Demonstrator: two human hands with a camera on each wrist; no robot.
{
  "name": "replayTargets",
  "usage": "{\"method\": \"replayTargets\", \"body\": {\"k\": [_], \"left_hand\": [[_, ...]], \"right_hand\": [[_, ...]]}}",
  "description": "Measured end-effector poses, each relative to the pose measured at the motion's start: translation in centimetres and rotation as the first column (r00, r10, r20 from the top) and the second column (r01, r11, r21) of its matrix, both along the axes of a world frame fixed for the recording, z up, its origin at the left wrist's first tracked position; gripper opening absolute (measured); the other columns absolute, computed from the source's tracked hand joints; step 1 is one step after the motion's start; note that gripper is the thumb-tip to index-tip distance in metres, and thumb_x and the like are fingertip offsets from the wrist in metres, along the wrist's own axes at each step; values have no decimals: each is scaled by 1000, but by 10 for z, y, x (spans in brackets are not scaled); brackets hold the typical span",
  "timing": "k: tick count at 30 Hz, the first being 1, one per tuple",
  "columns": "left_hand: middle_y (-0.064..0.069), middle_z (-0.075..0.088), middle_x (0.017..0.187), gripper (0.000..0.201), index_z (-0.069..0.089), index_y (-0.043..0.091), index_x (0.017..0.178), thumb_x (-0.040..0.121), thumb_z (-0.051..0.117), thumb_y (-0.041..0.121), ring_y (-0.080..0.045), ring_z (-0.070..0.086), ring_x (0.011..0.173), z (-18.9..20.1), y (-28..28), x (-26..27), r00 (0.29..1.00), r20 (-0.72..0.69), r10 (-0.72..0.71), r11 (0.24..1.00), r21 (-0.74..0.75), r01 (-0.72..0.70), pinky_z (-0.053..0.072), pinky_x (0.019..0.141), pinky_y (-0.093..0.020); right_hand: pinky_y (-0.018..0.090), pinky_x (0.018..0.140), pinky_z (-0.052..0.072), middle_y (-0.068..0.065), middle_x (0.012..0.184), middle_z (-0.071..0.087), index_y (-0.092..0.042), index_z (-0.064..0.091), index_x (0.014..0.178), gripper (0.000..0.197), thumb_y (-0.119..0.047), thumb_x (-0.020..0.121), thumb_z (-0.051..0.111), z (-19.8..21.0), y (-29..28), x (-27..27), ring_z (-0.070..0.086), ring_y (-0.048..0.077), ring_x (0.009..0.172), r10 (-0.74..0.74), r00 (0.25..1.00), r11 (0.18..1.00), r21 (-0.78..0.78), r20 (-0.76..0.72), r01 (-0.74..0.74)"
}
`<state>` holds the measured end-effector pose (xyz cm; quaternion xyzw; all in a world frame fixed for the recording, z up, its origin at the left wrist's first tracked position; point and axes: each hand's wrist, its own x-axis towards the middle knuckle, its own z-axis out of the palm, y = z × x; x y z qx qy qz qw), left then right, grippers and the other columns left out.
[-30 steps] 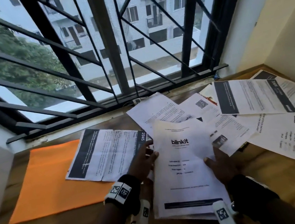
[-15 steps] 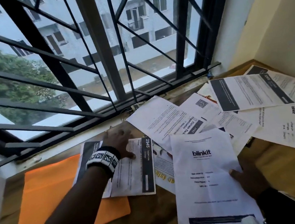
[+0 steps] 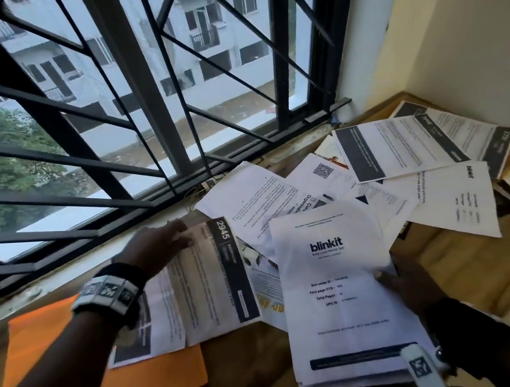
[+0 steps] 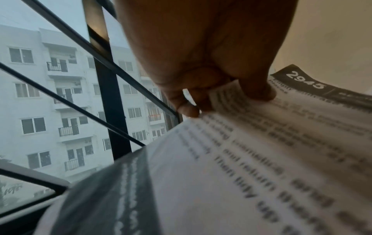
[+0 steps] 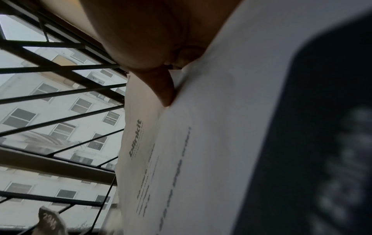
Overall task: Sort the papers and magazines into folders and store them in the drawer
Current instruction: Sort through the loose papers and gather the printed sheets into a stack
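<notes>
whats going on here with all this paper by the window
A person is sorting loose printed sheets spread over a wooden surface below a barred window. The right hand holds a stack of papers topped by a blinkit sheet, thumb pressed on its edge. The left hand pinches the far edge of the sheet marked 2945, which lies partly over an orange folder. More sheets lie scattered to the right. Nothing looks filed in the folder yet, and no drawer is in view.

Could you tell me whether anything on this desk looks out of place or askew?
Yes: loose papers lie fanned and overlapping at mixed angles by the window, none filed yet; the orange folder sits closed under the 2945 sheet.
</notes>
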<state>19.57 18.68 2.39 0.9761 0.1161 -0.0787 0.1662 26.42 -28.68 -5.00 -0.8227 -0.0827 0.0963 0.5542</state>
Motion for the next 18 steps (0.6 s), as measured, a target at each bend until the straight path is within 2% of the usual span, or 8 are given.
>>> {"method": "replayTargets", "body": {"k": [2, 4, 8, 11, 13, 15, 17, 18], "left_hand": [[6, 61, 87, 10, 53, 50, 88, 89, 63, 49, -16, 64, 80, 18, -1, -12, 998, 58, 16, 999, -42, -14, 52, 73, -32], [6, 63, 84, 13, 58, 45, 85, 89, 68, 38, -16, 64, 78, 34, -10, -21, 994, 108, 9, 993, -120, 4, 49, 69, -30], [9, 65, 83, 30, 55, 51, 86, 86, 74, 28, -2, 61, 75, 48, -27, -28, 959, 260, 111, 972, -231, -49, 46, 67, -18], [6, 64, 83, 26, 58, 37, 83, 88, 71, 15, 12, 58, 70, 58, -49, -19, 909, 360, 209, 942, -322, -89, 41, 60, -5], [7, 61, 77, 26, 55, 32, 80, 91, 67, 11, 15, 57, 64, 64, -66, -11, 872, 408, 272, 923, -366, -116, 41, 57, -4], [5, 61, 79, 12, 56, 29, 87, 92, 66, 26, 9, 59, 65, 65, -84, -3, 845, 426, 324, 885, -453, -111, 44, 59, -10], [-4, 65, 84, 27, 61, 17, 96, 86, 58, 42, -10, 61, 75, 51, -96, 6, 834, 402, 377, 862, -483, -156, 48, 68, -32], [-9, 67, 88, 33, 62, 11, 98, 85, 57, 41, -22, 62, 80, 40, -104, 10, 824, 385, 415, 852, -484, -203, 46, 70, -36]], "right_hand": [[47, 111, 34, 11, 135, 55, -4, 52, 132, 71, -46, 76, 64, -5, -8, 5, 49, 26, 127, -4, 1000, 999, -39, 12, 4], [48, 110, 36, 12, 135, 57, -1, 52, 134, 79, -52, 74, 61, -8, -17, 10, 50, 27, 127, -5, 1000, 998, -67, 1, 5], [17, 91, 37, 10, 126, 58, 5, 55, 128, 61, -27, 76, 60, -5, -19, 19, 51, 21, 118, 41, 999, 996, -73, 8, -40], [3, 72, 39, 6, 114, 61, 2, 59, 122, 42, -15, 85, 67, -6, -17, 24, 54, 21, 110, 46, 999, 999, -25, -17, -47], [11, 79, 41, 7, 114, 62, 2, 60, 121, 41, -17, 86, 66, -6, -13, 27, 54, 20, 110, 51, 999, 999, -3, -2, -51], [23, 89, 39, 9, 116, 63, 1, 61, 120, 38, -16, 86, 67, -5, -11, 32, 55, 22, 113, 45, 999, 999, 8, 1, -45], [27, 90, 38, 11, 114, 66, -5, 64, 116, 40, -26, 82, 67, -6, -7, 34, 58, 26, 113, 58, 998, 998, 33, 1, -58], [28, 89, 39, 10, 112, 68, -8, 65, 114, 46, -36, 77, 64, -6, -5, 36, 59, 26, 111, 62, 998, 997, 41, 4, -62]]}}
